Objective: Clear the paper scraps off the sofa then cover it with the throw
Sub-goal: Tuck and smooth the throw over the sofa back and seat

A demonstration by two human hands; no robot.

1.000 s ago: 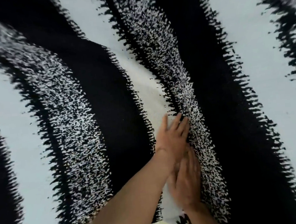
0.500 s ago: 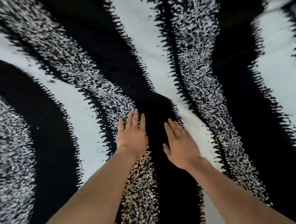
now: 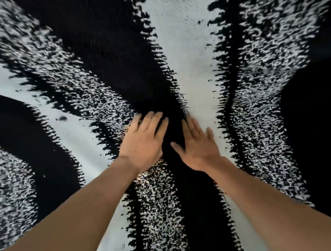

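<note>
A throw (image 3: 184, 41) with wavy black, white and speckled bands fills the whole view and hides the sofa beneath it. My left hand (image 3: 144, 140) lies flat on the fabric near the centre, fingers straight and pointing away from me. My right hand (image 3: 198, 142) presses flat beside it on a black band, fingers spread. The two hands are a small gap apart and hold nothing. No paper scraps show.
Only the throw's pattern surrounds my hands. A dark fold or crease runs away from my fingertips toward the top of the view. The sofa's edges are not visible.
My hands were stacked one over the other a second ago. They have separated and now lie side by side, sliding over the throw while my view shifted across the pattern.
</note>
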